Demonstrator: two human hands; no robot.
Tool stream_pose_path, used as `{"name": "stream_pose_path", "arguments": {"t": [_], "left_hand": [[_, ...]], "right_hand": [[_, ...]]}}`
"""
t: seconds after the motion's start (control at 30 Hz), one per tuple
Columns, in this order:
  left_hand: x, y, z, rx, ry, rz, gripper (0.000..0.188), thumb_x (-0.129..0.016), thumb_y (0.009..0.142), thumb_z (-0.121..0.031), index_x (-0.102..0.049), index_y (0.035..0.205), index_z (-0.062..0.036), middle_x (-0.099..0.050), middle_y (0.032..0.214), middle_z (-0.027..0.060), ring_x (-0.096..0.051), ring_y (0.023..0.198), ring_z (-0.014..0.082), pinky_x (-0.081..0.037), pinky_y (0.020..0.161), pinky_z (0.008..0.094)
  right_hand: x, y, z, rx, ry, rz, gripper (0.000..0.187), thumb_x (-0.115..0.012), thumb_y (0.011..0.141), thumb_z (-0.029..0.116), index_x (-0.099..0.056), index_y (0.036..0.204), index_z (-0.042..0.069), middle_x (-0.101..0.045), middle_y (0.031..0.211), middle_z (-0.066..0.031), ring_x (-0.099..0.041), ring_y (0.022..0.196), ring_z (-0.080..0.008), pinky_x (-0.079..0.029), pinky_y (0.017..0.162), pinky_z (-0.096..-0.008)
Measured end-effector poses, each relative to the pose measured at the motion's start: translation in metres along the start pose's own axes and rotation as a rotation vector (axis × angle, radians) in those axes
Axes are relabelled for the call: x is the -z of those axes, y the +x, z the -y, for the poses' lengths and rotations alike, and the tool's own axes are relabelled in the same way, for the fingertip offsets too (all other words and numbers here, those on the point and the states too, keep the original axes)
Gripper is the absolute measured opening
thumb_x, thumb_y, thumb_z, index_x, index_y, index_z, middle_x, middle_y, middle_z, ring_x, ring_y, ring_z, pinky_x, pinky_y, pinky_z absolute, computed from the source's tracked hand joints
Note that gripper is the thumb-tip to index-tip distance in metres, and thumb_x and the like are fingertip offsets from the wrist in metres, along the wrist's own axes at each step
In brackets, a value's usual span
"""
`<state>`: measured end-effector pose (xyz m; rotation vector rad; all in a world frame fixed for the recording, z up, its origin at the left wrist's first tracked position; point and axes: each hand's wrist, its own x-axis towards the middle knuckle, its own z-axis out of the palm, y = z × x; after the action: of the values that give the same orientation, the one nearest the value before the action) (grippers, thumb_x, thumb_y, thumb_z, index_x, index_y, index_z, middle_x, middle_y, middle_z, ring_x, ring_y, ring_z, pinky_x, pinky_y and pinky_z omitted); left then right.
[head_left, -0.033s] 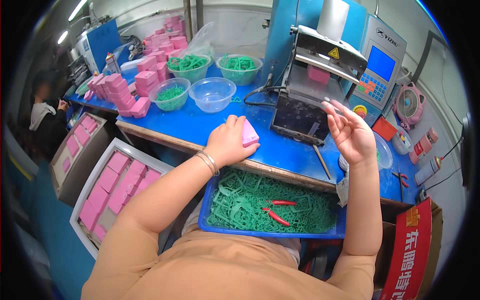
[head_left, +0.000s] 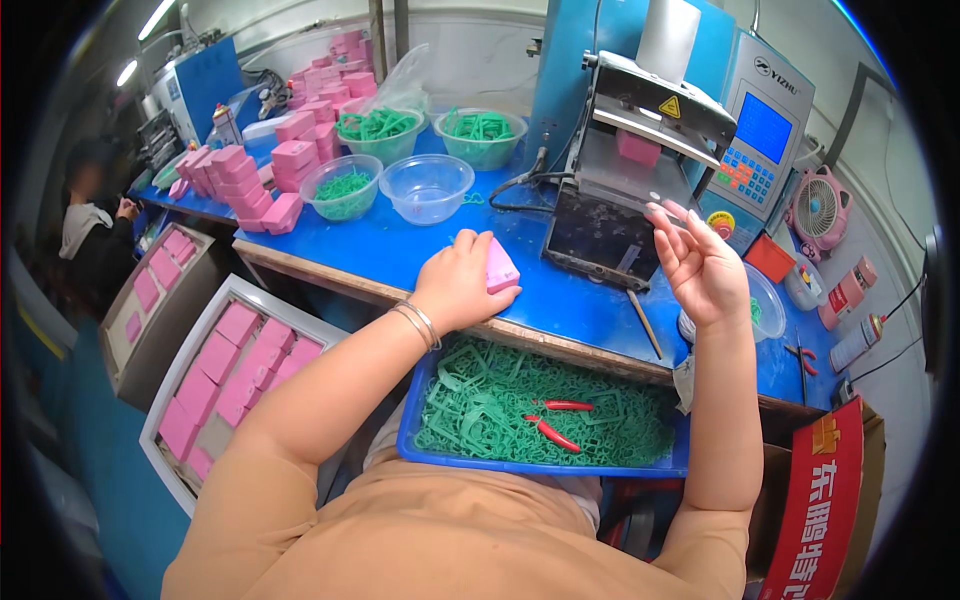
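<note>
My left hand (head_left: 456, 282) is closed round a pink block (head_left: 502, 268) resting on the blue tabletop by its front edge. Its fingers lie over the block's left part and the thumb along its near side. My right hand (head_left: 708, 268) is raised in front of the press (head_left: 640, 170), palm turned inward, with loosely bent fingers apart and nothing visible in them. Inside the press another pink block (head_left: 638, 148) sits beneath the upper plate. Below the table edge, a blue tray (head_left: 545, 468) holds green rubbery scraps (head_left: 480, 400) and a red-handled hand tool (head_left: 556, 434).
Clear plastic bowls, one an empty bowl (head_left: 427, 190), stand behind my left hand near stacked pink blocks (head_left: 235, 180). A box of pink blocks (head_left: 225, 365) lies at left. Right are a control panel (head_left: 760, 130), pink fan (head_left: 822, 215), pliers (head_left: 802, 362) and spray can (head_left: 858, 340). Another person (head_left: 95, 225) sits far left.
</note>
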<state>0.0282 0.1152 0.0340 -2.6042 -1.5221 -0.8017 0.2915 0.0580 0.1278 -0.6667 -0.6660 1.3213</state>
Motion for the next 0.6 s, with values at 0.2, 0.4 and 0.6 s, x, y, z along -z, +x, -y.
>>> {"name": "stream_pose_path", "arguments": {"t": [0.2,0.4,0.6], "left_hand": [[0.0,0.0,-0.002,0.008,0.003,-0.008,0.074,-0.065,0.07,-0.045,-0.044,0.122,0.0029,-0.048,0.11,0.0185,-0.055,0.095,0.0335,-0.047,0.082,0.0384],[-0.002,0.0,0.001,-0.003,0.01,-0.05,0.074,-0.065,0.071,-0.046,-0.045,0.122,0.0032,-0.049,0.11,0.0183,-0.056,0.095,0.0328,-0.047,0.082,0.038],[-0.003,-0.002,0.0,0.019,-0.017,-0.015,0.073,-0.065,0.071,-0.046,-0.045,0.122,0.0028,-0.05,0.111,0.0179,-0.055,0.096,0.0328,-0.046,0.082,0.038]], "right_hand": [[0.014,0.012,-0.019,0.165,-0.297,-0.011,0.034,-0.046,0.093,0.029,-0.053,0.102,-0.003,-0.064,0.08,-0.012,-0.059,0.059,-0.0121,-0.047,0.053,-0.0215],[0.007,0.016,-0.028,0.211,-0.274,-0.059,0.039,-0.044,0.094,0.031,-0.057,0.088,-0.005,-0.057,0.057,-0.0057,-0.041,0.038,-0.0087,-0.032,0.038,-0.0216],[0.002,0.016,-0.027,0.136,-0.277,-0.135,0.039,-0.043,0.094,0.03,-0.057,0.088,-0.005,-0.052,0.054,-0.0032,-0.039,0.038,-0.0088,-0.031,0.037,-0.0214]]}}
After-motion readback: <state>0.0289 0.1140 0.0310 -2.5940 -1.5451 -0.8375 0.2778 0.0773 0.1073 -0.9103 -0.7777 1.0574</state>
